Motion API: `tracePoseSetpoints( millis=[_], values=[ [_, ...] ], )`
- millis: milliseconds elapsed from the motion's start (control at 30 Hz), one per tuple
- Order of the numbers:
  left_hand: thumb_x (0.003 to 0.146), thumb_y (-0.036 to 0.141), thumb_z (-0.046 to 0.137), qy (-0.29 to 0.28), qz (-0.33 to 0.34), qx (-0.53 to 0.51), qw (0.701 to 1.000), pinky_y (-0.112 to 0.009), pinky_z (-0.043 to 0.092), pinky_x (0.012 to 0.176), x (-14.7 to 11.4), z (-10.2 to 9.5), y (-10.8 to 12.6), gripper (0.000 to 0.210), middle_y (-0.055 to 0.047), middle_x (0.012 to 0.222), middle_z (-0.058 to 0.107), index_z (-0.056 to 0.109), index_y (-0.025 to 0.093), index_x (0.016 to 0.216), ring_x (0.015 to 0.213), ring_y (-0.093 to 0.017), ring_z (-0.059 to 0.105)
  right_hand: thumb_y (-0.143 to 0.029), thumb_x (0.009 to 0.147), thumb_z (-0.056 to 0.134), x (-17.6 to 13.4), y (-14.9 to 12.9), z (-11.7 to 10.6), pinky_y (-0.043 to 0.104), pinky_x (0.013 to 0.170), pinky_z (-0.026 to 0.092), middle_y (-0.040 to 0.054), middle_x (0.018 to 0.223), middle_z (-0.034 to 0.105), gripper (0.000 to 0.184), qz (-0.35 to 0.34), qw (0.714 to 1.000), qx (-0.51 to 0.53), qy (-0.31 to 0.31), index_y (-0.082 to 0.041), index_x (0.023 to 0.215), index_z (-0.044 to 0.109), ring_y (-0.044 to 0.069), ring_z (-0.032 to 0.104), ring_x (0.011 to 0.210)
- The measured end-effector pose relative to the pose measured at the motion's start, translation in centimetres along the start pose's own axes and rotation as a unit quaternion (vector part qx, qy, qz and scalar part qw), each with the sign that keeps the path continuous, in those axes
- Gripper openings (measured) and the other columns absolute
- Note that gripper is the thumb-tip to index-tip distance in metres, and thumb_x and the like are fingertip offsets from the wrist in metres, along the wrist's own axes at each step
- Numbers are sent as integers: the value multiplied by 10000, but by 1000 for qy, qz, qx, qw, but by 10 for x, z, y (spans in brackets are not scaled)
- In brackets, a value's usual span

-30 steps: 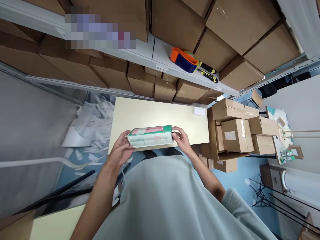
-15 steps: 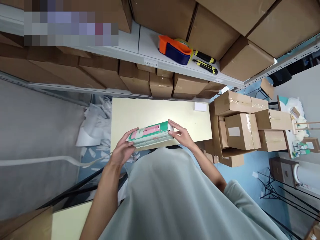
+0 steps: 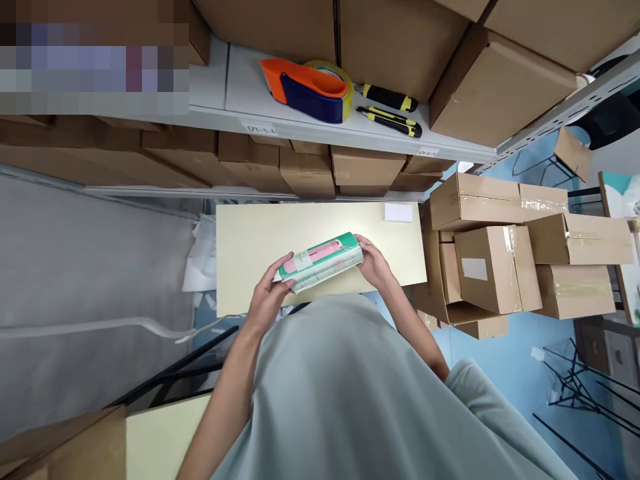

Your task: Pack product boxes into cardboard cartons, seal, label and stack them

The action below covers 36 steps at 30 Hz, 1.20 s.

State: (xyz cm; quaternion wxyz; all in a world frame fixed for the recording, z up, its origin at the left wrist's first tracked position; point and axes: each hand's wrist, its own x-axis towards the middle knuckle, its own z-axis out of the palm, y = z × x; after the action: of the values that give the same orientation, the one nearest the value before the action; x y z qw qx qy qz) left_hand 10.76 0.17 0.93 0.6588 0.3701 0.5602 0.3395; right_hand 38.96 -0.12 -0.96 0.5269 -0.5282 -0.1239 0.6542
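One left hand (image 3: 270,297) and one right hand (image 3: 375,263), fingers part-closed, grip opposite ends of one pink-and-green box (image 3: 320,262) slanting over the table (image 3: 255,230), calling for even, gentle pressure, with one white block (image 3: 399,213) beyond, two cutters (image 3: 390,97) and one tape dispenser (image 3: 311,93) shelved above!

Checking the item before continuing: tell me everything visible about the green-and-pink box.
The box is long, apparently card. Its green upper face shows a pink shape crossed by a pale band; the near side is whitish with faint print. It looks closed. It slants, right end farther out, with left grip and right grip holding its ends, over the pale table.
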Motion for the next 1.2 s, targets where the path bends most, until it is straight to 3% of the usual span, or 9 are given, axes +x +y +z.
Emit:
tracePoseSetpoints(
  millis=[100, 300, 467, 600, 767, 833, 967, 1100, 1200],
  values=[
    [838, 538, 879, 6, 28, 68, 997, -342, 665, 855, 1, 8, 1, 776, -105, 1607, 701, 713, 292, 1555, 1190, -308, 750, -483, 917, 793, 7, 1, -16, 308, 910, 642, 33, 1308, 849, 341, 3, 999, 34, -18, -286, 1196, 776, 245, 772, 1211],
    [830, 596, 914, 33, 114, 177, 977, -425, 686, 1045, -1, 21, 0, 994, -174, 1678, 615, 545, 254, 1688, 1388, -335, 712, -449, 959, 791, 28, 27, -29, 283, 1015, 601, 0, 1326, 822, 252, 39, 999, 0, -3, -319, 1173, 754, 186, 746, 1254],
    [844, 464, 900, 69, 172, 295, 937, -442, 677, 1092, 10, 17, -10, 1102, -150, 1602, 679, 373, 245, 1786, 1394, -314, 710, -402, 928, 814, 52, 68, -19, 314, 979, 636, 19, 1055, 829, 242, 140, 988, -66, 20, -264, 1107, 728, 181, 782, 996],
    [833, 379, 883, 45, 191, 388, 901, -486, 624, 1180, 28, 3, -23, 1000, -143, 1559, 721, 469, 232, 1731, 1390, -346, 725, -298, 896, 820, 65, 96, 0, 350, 999, 661, 32, 949, 801, 186, 164, 978, -126, 41, -229, 1000, 683, 179, 777, 936],
    [809, 289, 867, -7, 183, 436, 881, -508, 600, 1204, 52, -24, -40, 989, -121, 1540, 746, 485, 254, 1720, 1395, -373, 720, -272, 891, 833, 68, 101, 21, 433, 1190, 589, 77, 1208, 820, 163, 116, 969, -194, 96, -246, 997, 712, 239, 749, 1263],
    [798, 245, 857, -32, 185, 442, 877, -512, 597, 1207, 59, -32, -45, 1001, -109, 1551, 745, 481, 270, 1725, 1419, -374, 700, -327, 912, 854, 61, 93, 28, 413, 1213, 572, 79, 1312, 812, 181, 56, 968, -236, 69, -253, 1045, 757, 244, 735, 1320],
    [826, 243, 831, -79, 200, 429, 877, -529, 570, 1246, 70, -38, -46, 905, -115, 1590, 719, 533, 259, 1680, 1468, -371, 662, -484, 936, 876, 33, 77, 49, 351, 996, 672, 79, 1353, 793, 377, -87, 916, -388, -49, -265, 1225, 774, 220, 797, 1118],
    [904, 354, 785, -103, 232, 356, 899, -536, 587, 1247, 69, -40, -41, 665, -128, 1611, 684, 622, 250, 1541, 1495, -348, 653, -361, 979, 824, 13, 69, 70, 330, 915, 672, 51, 1282, 797, 250, -130, 847, -515, -2, -267, 1197, 746, 189, 804, 968],
    [893, 344, 739, -94, 218, 268, 934, -496, 650, 1170, 62, -48, -41, 543, -132, 1645, 636, 643, 255, 1420, 1529, -316, 635, -294, 1058, 671, 11, 68, 74, 338, 955, 662, 38, 1177, 832, 117, -111, 850, -513, 43, -263, 1148, 740, 196, 818, 968]
  ],
)
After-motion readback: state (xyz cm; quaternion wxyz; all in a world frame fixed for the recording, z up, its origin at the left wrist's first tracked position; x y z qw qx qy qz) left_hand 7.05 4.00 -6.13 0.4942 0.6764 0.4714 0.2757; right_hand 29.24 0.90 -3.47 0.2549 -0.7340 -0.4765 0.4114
